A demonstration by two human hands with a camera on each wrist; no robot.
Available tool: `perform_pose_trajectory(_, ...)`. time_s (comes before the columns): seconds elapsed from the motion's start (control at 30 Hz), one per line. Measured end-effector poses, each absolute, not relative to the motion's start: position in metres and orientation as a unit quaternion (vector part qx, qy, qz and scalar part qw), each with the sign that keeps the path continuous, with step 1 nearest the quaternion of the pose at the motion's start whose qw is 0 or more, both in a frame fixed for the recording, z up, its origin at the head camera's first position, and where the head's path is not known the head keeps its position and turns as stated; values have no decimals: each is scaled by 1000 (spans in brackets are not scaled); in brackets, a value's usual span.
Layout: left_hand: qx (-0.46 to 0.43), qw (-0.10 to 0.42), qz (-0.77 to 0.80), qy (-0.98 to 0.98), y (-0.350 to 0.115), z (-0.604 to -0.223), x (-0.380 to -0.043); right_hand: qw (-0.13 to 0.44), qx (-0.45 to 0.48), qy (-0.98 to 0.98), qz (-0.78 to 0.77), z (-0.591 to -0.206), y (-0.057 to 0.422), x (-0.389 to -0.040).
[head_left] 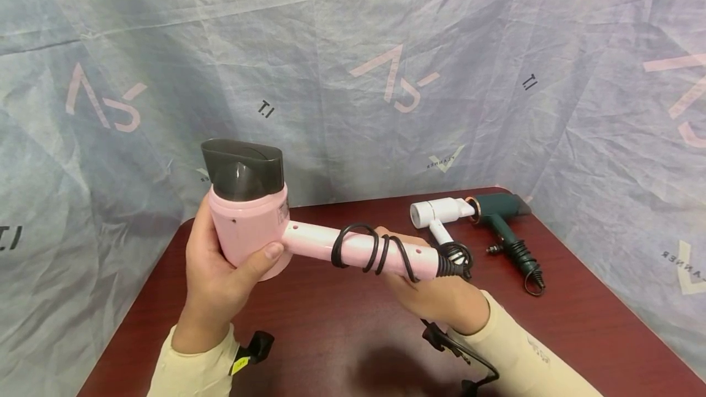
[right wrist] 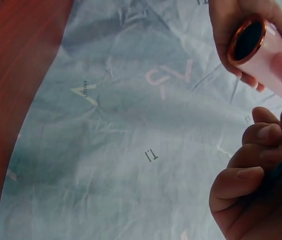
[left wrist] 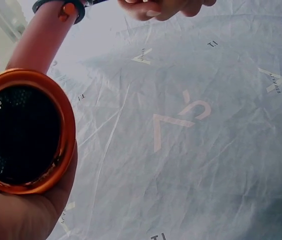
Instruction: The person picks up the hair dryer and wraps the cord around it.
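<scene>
My left hand (head_left: 212, 283) grips the barrel of a pink hair dryer (head_left: 248, 225), thumb across its near side. The dryer's dark flat nozzle (head_left: 242, 173) points up and its handle reaches to the right. A black cord (head_left: 337, 257) is looped several times round the handle. My right hand (head_left: 436, 296) is at the handle's cord end, partly hidden behind it. In the right wrist view its fingers (right wrist: 246, 182) curl round a dark strand, which looks like the cord. The left wrist view shows the dryer's copper-rimmed intake (left wrist: 68, 135).
On the dark red table (head_left: 331, 323), at the back right, lie a white hair dryer (head_left: 432, 212) and a dark green hair dryer (head_left: 496, 206), cords bundled at their handles. A grey printed cloth (head_left: 331, 109) hangs behind and at both sides.
</scene>
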State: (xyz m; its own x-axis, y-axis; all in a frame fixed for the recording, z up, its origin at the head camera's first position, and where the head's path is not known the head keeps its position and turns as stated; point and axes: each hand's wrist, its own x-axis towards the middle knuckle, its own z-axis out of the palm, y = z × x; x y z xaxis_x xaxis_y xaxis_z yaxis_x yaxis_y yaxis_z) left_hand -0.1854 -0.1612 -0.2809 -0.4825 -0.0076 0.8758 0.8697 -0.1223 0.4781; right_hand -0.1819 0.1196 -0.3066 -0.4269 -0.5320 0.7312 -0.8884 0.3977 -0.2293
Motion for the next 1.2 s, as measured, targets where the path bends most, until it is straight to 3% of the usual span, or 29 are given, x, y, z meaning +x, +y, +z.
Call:
perform_pose_trajectory(0.2, -366, 335, -656, -568, -157, -282, -185, 329, 433, -804, 241, -318, 122, -184)
perform_pose_trajectory(0.47, -334, 361, -650, -580, -153, -282, -186, 202, 394, -851, 284, -323, 112, -182)
perform_pose_trajectory(0.8, -294, 412, -662, -553, -148, -277, -186, 125, 420, -862, 254, -324, 106, -175)
perform_pose_trajectory(0.97, -281, 417, -677, -537, -147, -273, -184, 118, 435, -862, 232, -323, 104, -167)
perform_pose_trajectory(1.2, -278, 416, -692, -520, -145, -267, -180, 184, 472, -843, 182, -322, 104, -159)
